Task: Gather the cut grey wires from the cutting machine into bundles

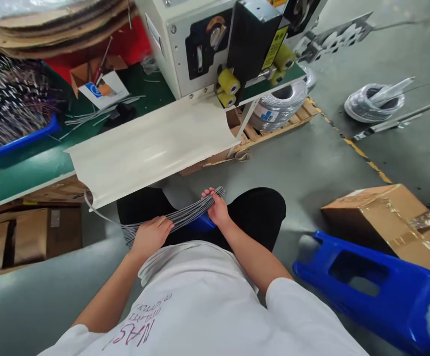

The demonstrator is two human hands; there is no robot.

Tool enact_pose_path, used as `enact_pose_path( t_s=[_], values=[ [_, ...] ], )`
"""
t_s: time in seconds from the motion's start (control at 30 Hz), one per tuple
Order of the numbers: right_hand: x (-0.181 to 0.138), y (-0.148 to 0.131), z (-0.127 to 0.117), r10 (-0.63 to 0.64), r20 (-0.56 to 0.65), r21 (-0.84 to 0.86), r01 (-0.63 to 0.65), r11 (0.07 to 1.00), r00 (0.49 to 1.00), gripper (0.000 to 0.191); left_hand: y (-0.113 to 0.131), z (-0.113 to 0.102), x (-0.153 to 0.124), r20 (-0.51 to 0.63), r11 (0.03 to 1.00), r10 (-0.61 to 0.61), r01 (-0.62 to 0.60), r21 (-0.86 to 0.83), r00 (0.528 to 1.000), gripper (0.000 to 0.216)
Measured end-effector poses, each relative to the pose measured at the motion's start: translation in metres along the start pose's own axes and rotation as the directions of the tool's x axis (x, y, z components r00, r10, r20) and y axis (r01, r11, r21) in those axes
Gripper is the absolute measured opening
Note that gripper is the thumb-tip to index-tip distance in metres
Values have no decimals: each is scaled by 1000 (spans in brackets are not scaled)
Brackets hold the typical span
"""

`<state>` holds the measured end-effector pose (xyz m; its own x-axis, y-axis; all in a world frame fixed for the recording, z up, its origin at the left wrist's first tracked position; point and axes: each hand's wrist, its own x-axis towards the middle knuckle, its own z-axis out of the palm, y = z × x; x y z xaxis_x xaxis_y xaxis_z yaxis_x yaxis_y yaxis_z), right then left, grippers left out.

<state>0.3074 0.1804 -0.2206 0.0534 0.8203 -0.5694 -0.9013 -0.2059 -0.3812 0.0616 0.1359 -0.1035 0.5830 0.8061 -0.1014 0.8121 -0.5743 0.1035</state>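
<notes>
A bundle of grey cables (187, 216) lies across my lap, its cut ends gathered toward the right. My left hand (151, 234) rests over the left part of the bundle with its fingers closed round it. Near the right end, my right hand (218, 207) grips the same bundle, thumb and fingers around the cables. One loose cable (102, 213) curves from the bundle's left side up to the lower left corner of a cream-coloured chute (151, 148) in front of me.
A wire-processing machine (185, 44) with yellow rollers (229, 81) stands on the green bench (155, 91). At left is a blue tray (33, 136) full of cut wires. Cardboard boxes (385, 217) and a blue stool (348, 257) are at right. Wrapped cable coils (279, 106) sit on a pallet.
</notes>
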Motion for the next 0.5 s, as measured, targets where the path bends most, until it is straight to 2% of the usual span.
enact_pose_path(
  t_s=[0.23, 0.4, 0.5],
  values=[
    [0, 0, -2, 24, 60, 21, -25, 999, 998, 21, 1, 6, 6, -31, 989, -145, 145, -12, 989, 30],
    [-4, 4, 0, 4, 28, 19, -4, 1000, 1000, 20, 4, 4, 10, -62, 996, -90, 91, 21, 994, 29],
    [-2, 6, -2, -15, 37, 25, 14, 1000, 999, 20, -9, -2, 5, -115, 998, -65, 64, -17, 991, 27]
  ],
)
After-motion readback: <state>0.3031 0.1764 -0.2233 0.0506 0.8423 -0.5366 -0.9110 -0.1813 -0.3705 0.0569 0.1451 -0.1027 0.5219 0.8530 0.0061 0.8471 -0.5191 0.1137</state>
